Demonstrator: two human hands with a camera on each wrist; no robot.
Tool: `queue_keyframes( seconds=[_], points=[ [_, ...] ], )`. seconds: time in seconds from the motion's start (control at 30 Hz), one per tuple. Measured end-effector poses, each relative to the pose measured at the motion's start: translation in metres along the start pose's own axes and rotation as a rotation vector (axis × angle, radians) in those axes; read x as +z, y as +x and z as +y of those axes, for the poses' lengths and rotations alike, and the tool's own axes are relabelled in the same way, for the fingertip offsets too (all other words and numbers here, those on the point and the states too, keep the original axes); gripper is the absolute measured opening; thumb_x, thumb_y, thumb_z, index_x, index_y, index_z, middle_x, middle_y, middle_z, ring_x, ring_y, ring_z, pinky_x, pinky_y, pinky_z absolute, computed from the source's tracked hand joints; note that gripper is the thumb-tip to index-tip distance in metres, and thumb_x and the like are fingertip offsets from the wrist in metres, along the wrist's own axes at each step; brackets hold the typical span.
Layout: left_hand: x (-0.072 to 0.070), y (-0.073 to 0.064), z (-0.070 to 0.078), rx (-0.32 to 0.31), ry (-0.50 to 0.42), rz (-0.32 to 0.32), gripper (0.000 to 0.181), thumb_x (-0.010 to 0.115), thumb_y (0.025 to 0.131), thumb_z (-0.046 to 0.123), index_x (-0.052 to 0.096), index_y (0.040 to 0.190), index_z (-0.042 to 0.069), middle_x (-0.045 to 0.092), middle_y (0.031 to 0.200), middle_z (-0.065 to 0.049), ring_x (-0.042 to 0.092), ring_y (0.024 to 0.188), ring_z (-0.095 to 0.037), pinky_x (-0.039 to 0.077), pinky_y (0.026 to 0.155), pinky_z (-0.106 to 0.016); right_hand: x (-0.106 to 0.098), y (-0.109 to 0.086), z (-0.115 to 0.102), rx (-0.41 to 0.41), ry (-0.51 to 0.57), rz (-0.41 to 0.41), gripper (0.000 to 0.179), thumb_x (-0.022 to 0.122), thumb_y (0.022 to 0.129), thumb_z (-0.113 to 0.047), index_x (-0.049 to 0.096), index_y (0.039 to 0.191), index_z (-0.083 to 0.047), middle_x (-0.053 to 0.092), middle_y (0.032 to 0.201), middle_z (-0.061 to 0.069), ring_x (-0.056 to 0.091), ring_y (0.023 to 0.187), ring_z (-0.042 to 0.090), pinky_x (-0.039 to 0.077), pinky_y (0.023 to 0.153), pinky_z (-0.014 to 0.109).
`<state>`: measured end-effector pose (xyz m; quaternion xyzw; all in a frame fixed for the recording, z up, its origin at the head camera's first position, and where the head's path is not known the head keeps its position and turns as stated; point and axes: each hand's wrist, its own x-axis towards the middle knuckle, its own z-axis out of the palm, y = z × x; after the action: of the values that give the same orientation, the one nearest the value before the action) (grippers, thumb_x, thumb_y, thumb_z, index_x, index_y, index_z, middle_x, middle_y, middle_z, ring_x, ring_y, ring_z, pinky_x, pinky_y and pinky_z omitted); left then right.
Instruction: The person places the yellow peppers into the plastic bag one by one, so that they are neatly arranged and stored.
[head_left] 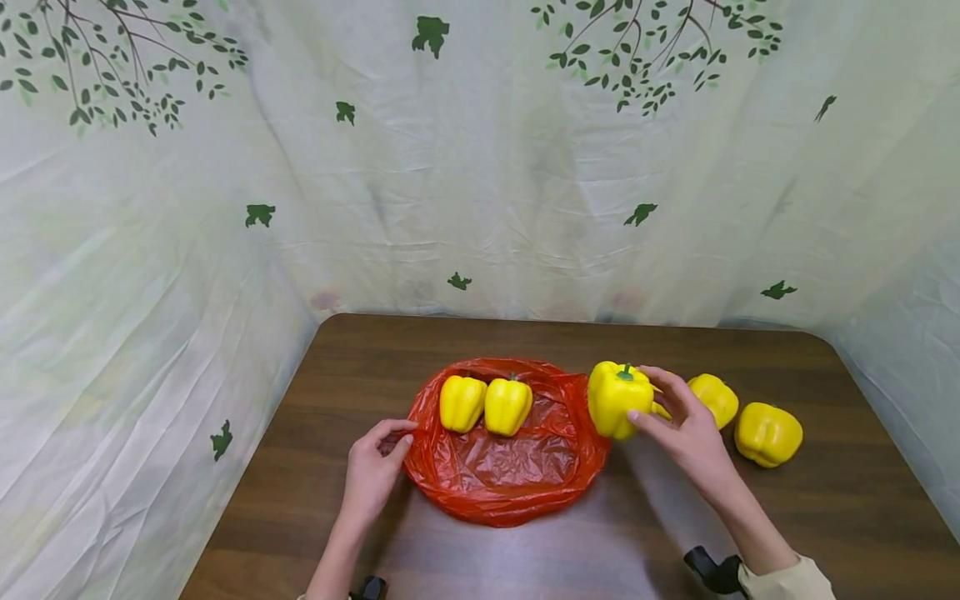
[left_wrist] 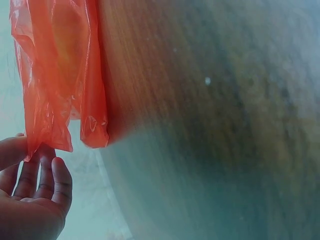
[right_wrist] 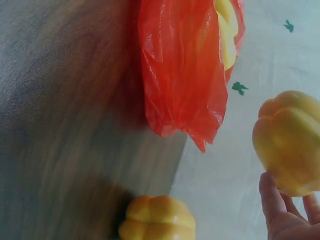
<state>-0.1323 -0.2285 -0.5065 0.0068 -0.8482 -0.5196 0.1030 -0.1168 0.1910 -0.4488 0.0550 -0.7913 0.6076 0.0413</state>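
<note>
A red plastic bag point(head_left: 517, 462) lies spread wide at its mouth on the table, with two yellow bell peppers point(head_left: 508, 407) inside toward its back left. My left hand point(head_left: 372, 467) pinches the bag's left rim between thumb and fingers; the left wrist view shows the red film point(left_wrist: 50, 110) caught at the fingertips. Over the bag's right rim, my right hand point(head_left: 681, 423) grips another yellow bell pepper point(head_left: 618, 400) by its right side, green stem facing up. In the right wrist view this pepper point(right_wrist: 289, 142) is raised beside the bag point(right_wrist: 185, 75).
Right of the bag, more yellow bell peppers point(head_left: 768, 434) rest on the brown wooden table point(head_left: 360, 350), one partly hidden behind the right hand. A pale curtain with printed leaves point(head_left: 510, 183) hangs behind the table and along both sides.
</note>
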Motion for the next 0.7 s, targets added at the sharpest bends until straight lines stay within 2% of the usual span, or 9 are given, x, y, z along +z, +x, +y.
queue_keyframes(
  seconds=[0.5, 0.7],
  points=[
    [0.0, -0.001, 0.0, -0.007, 0.002, -0.003, 0.018, 0.065, 0.092, -0.001, 0.073, 0.103, 0.01, 0.067, 0.099, -0.006, 0.06, 0.078, -0.022, 0.052, 0.068, -0.026, 0.01, 0.021, 0.0, -0.005, -0.007, -0.039, 0.064, 0.074, 0.089, -0.028, 0.044, 0.144, -0.016, 0.045, 0.142, 0.005, 0.044, 0.13, 0.029, 0.044, 0.094, 0.019],
    [0.001, -0.001, -0.001, 0.006, 0.012, 0.008, 0.017, 0.066, 0.091, -0.002, 0.073, 0.101, 0.01, 0.065, 0.096, -0.005, 0.058, 0.078, -0.021, 0.052, 0.069, -0.025, 0.018, 0.027, 0.004, -0.007, -0.017, -0.055, 0.063, 0.074, 0.089, -0.03, 0.044, 0.144, -0.018, 0.048, 0.139, 0.006, 0.046, 0.128, 0.028, 0.044, 0.096, 0.023]
  ],
)
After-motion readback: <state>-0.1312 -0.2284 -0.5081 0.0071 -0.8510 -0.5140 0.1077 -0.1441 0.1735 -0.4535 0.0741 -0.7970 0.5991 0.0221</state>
